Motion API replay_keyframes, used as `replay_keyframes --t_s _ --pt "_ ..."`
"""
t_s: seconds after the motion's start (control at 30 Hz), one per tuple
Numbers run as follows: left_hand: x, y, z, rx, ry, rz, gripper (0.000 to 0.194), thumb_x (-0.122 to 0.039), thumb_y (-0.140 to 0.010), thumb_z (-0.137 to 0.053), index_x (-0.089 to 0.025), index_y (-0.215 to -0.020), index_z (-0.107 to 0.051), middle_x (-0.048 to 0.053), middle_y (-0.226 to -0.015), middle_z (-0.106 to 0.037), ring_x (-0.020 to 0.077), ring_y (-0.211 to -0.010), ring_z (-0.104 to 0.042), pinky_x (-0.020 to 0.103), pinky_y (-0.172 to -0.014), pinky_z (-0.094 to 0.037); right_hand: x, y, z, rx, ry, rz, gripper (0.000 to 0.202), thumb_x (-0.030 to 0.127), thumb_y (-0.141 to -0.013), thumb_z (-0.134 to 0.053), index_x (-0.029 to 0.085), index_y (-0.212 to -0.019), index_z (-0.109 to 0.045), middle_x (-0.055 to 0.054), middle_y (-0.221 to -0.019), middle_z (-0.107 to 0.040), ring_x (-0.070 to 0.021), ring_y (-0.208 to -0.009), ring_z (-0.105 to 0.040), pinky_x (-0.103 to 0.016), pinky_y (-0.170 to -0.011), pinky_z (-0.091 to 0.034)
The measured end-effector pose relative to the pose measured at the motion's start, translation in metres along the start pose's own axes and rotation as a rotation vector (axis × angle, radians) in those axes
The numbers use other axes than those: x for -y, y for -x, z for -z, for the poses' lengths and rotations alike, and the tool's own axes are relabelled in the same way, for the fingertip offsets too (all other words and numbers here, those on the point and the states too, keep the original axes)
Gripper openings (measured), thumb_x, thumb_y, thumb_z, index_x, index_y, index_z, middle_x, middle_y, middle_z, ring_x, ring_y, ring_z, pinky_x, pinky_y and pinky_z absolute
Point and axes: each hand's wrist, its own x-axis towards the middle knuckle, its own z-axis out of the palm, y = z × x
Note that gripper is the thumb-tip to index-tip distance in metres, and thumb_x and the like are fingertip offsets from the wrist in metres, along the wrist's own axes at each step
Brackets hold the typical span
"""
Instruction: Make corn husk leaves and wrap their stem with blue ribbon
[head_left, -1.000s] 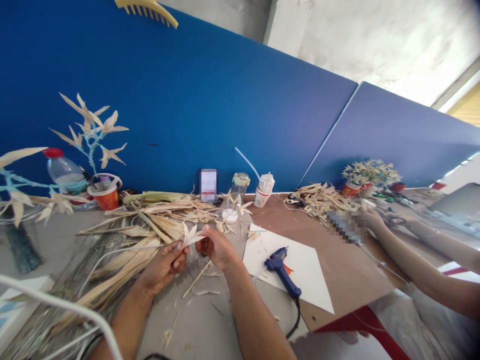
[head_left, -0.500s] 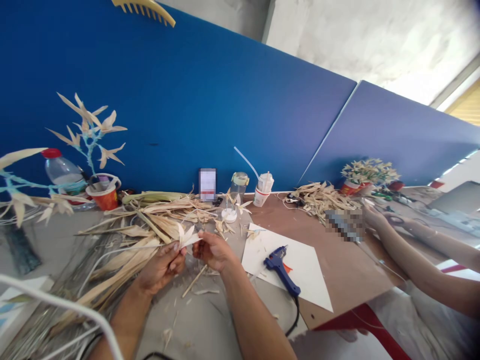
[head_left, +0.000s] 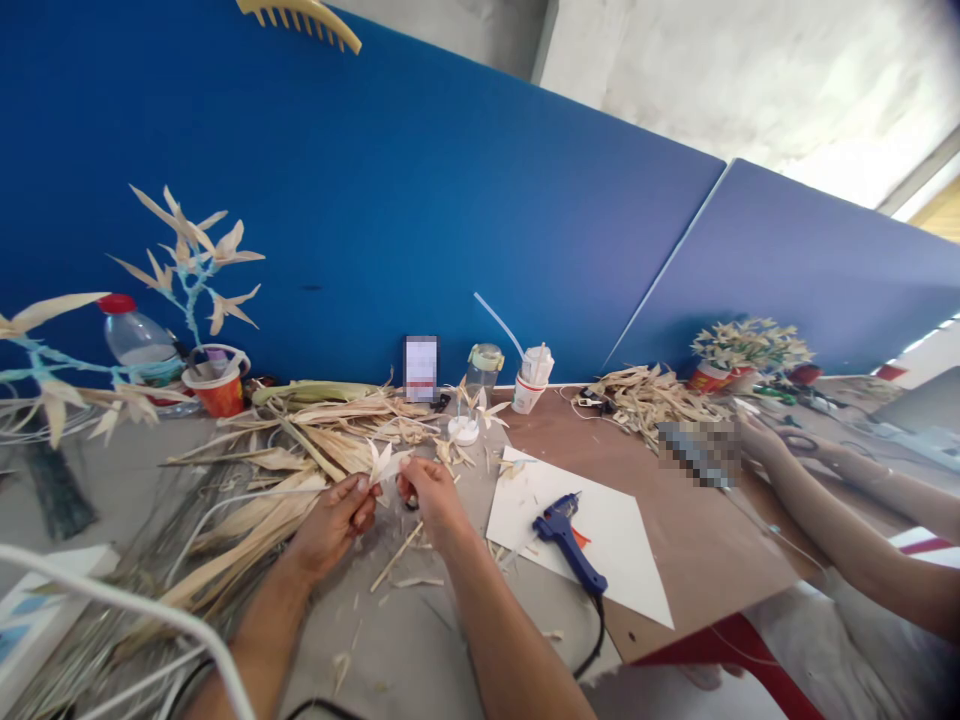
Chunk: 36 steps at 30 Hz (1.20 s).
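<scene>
Between my hands is a small pale corn-husk flower (head_left: 381, 463) with pointed petals. My left hand (head_left: 339, 517) pinches it at its base, fingers closed. The fingertips of my right hand (head_left: 431, 492) are closed on one of its petals at the right side. Behind and under my left hand lies a spread of dried corn husks (head_left: 292, 465). To the right of my right hand, a blue hot glue gun (head_left: 564, 540) rests on a sheet of white paper (head_left: 630, 540).
Finished husk flowers on blue stems (head_left: 196, 275) stand at the left beside a plastic bottle (head_left: 135, 335). A phone (head_left: 421, 370), a jar (head_left: 484, 368) and a white cup (head_left: 530, 385) line the blue partition. A co-worker's arms (head_left: 832, 500) are at the right. A white cable (head_left: 150, 610) crosses the lower left.
My right fingers have shifted slightly along the petal of the husk flower. The whole view has slid a little, so things appear slightly farther right.
</scene>
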Motion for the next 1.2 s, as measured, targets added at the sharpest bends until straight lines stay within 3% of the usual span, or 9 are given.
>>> replay_keyframes --t_s 0.2,0.4,0.6,0.8,0.9,1.03,1.2 --pt "0.0 0.001 0.0 0.0 0.076 0.012 0.031 -0.042 -0.074 -0.069 -0.013 -0.071 -0.057 -0.007 -0.045 -0.038 0.0025 -0.041 -0.025 0.015 -0.042 -0.023 -0.008 -0.001 -0.002 0.033 -0.125 -0.099 0.031 0.038 -0.067 -0.063 0.019 -0.045 -0.052 0.003 -0.043 -0.048 -0.008 -0.042 -0.036 -0.023 -0.048 -0.027" --pt "-0.001 0.0 0.0 -0.015 0.066 -0.007 0.032 -0.043 -0.075 -0.068 -0.013 -0.069 -0.058 -0.007 -0.046 -0.039 0.0032 -0.043 -0.026 0.017 -0.043 -0.021 -0.015 -0.003 -0.001 0.052 -0.224 -0.313 0.032 0.041 -0.06 -0.072 0.017 -0.05 -0.054 0.003 -0.045 -0.051 -0.0082 -0.041 -0.04 -0.022 -0.045 -0.027" --pt "-0.004 -0.002 -0.004 -0.149 -0.026 -0.082 0.037 -0.049 -0.066 -0.072 -0.014 -0.07 -0.059 -0.007 -0.045 -0.04 0.0045 -0.041 -0.028 0.019 -0.042 -0.017 -0.002 -0.004 0.005 -0.021 -0.238 -0.201 0.053 0.062 -0.076 -0.051 0.018 -0.047 -0.052 0.002 -0.045 -0.046 -0.0085 -0.043 -0.037 -0.024 -0.046 -0.027" --pt "0.004 -0.007 -0.002 -0.221 -0.257 -0.179 0.034 -0.049 -0.071 -0.066 -0.015 -0.069 -0.062 -0.005 -0.045 -0.042 0.0075 -0.042 -0.032 0.02 -0.042 -0.021 0.003 0.002 -0.001 0.072 -0.116 -0.163 0.061 0.07 -0.075 -0.044 0.018 -0.044 -0.052 0.001 -0.042 -0.046 -0.0094 -0.043 -0.038 -0.026 -0.047 -0.028" --pt "0.007 -0.009 -0.001 -0.212 -0.328 -0.174 0.035 -0.05 -0.07 -0.067 -0.015 -0.069 -0.063 -0.005 -0.043 -0.043 0.0077 -0.041 -0.03 0.021 -0.041 -0.02 0.0 0.002 -0.002 0.085 -0.091 -0.196 0.053 0.061 -0.074 -0.052 0.018 -0.044 -0.051 0.002 -0.039 -0.045 -0.009 -0.041 -0.038 -0.025 -0.046 -0.026" --pt "0.007 -0.009 0.001 -0.21 -0.287 -0.167 0.034 -0.048 -0.072 -0.065 -0.014 -0.071 -0.062 -0.006 -0.044 -0.041 0.0072 -0.041 -0.03 0.02 -0.041 -0.02 -0.004 0.002 0.0 0.149 -0.176 -0.203 0.032 0.037 -0.067 -0.061 0.018 -0.043 -0.051 0.003 -0.041 -0.046 -0.008 -0.041 -0.037 -0.025 -0.046 -0.024" --pt "0.003 -0.006 0.0 -0.192 -0.135 -0.132 0.03 -0.044 -0.073 -0.065 -0.015 -0.071 -0.061 -0.006 -0.045 -0.041 0.0073 -0.04 -0.031 0.02 -0.04 -0.021 -0.006 0.004 -0.001 0.225 -0.242 -0.28 0.026 0.031 -0.066 -0.06 0.018 -0.045 -0.05 0.003 -0.044 -0.047 -0.0081 -0.042 -0.038 -0.024 -0.047 -0.026"
